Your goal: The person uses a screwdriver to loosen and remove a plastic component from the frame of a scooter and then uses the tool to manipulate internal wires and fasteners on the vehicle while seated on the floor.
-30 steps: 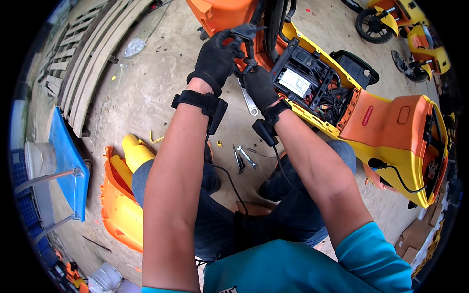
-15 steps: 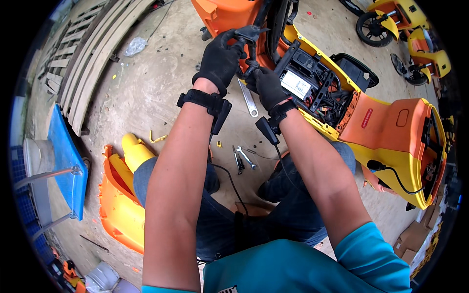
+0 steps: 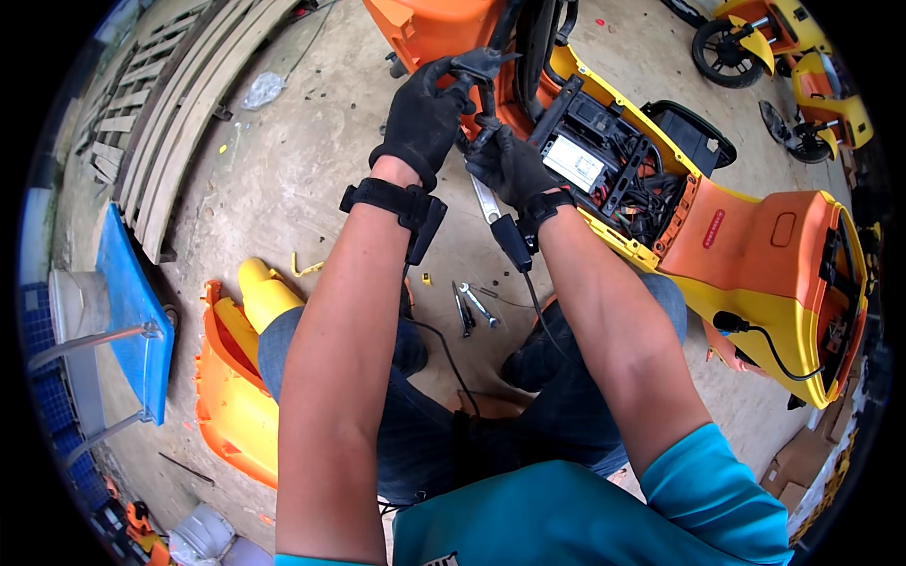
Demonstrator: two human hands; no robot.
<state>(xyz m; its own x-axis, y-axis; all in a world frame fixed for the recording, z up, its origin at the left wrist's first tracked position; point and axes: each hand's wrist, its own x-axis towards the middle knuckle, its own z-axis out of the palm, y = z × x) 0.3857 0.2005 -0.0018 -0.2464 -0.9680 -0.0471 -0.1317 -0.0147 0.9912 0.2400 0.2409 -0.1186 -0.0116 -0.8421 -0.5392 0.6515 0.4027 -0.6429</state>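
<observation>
My left hand (image 3: 422, 121), in a black glove, is closed on a dark bracket-like part (image 3: 479, 64) beside the scooter's orange front panel (image 3: 425, 33). Just right of it, my right hand (image 3: 517, 168), also gloved in black, has bent fingers at the lower end of that dark part. Whether those fingers pinch anything there is hidden. Below my right hand shows a large silver wrench (image 3: 486, 200), its upper end covered. The yellow and orange scooter (image 3: 736, 226) lies to the right, its open body showing a silver box (image 3: 574, 162) and cables (image 3: 642, 208).
Small wrenches (image 3: 478, 304) lie on the floor between my legs. An orange shell panel (image 3: 231, 415) sits at the left, near a blue-topped cart (image 3: 132, 311). Wooden slats (image 3: 198, 104) lie far left. Other yellow scooters (image 3: 830, 94) stand far right.
My right hand has shifted slightly left and down, its fingers changing position at the dark part and covering more of the large wrench. My left hand keeps its grip, almost unmoved.
</observation>
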